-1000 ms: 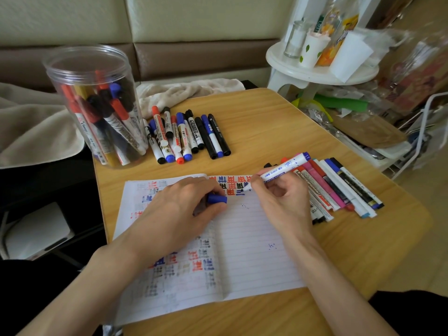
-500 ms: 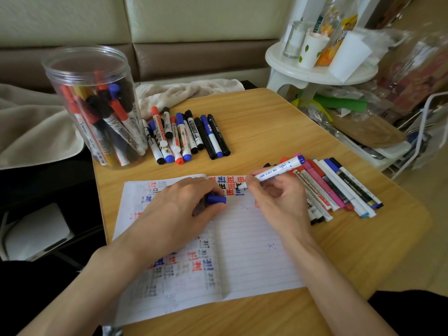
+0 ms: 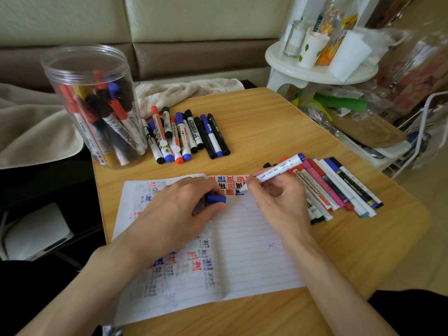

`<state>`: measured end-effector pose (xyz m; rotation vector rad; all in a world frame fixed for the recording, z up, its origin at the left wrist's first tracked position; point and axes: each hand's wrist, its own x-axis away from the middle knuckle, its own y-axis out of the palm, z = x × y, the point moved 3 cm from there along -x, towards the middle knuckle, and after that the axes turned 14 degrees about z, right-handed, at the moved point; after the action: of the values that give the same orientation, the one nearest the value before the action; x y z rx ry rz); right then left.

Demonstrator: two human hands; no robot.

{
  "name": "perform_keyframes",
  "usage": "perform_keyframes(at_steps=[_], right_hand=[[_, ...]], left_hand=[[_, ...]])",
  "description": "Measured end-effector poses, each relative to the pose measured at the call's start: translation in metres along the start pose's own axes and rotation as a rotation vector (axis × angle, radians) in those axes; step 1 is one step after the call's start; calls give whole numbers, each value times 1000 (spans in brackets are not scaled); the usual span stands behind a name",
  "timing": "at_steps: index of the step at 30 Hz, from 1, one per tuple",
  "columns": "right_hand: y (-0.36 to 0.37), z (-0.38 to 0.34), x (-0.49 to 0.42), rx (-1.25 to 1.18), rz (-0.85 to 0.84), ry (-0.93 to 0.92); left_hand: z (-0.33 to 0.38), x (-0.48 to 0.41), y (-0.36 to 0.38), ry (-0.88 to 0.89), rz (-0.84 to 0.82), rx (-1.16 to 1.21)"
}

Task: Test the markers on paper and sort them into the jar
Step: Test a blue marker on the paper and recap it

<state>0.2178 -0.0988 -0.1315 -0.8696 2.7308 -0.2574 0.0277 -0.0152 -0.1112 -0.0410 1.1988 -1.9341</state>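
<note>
A pale padded sofa (image 3: 194, 20) with a brown band runs behind a wooden bench (image 3: 278, 122), with a beige blanket (image 3: 31, 132) heaped to the left and a white stool (image 3: 320, 71) crowded with cups and bottles to the right. An open book of lined paper (image 3: 254, 251) lies on the near half of the bench, its left page and the top of its right page covered in blocky test characters in blue, red and black. At the far left corner stands a clear plastic jar (image 3: 92, 105), open at the top and holding a leaning bunch of red, black, blue and yellow capped markers, one of them printed "WHITEBOARD". Just beside the jar lies the left row of markers (image 3: 189, 137), capped in red, blue and black. The right row of markers (image 3: 339, 187) lies touching the right hand, and one barrel there also reads "WHITEBOARD". The left hand (image 3: 174, 209) rests on the paper, its fingers (image 3: 194, 187) curled around a blue cap (image 3: 215, 198). The right hand (image 3: 278, 202) has its fingers (image 3: 274, 190) pinched around a white marker (image 3: 276, 173) with a blue end, and the tip touches the paper at a blue character in the top rows. The blue print on its barrel is too small to read with certainty.
</note>
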Motion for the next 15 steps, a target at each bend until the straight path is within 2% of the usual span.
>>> perform_keyframes(at_steps=[15], right_hand=[[0, 1, -1, 30, 16, 12]], left_hand=[[0, 0, 0, -3, -5, -12]])
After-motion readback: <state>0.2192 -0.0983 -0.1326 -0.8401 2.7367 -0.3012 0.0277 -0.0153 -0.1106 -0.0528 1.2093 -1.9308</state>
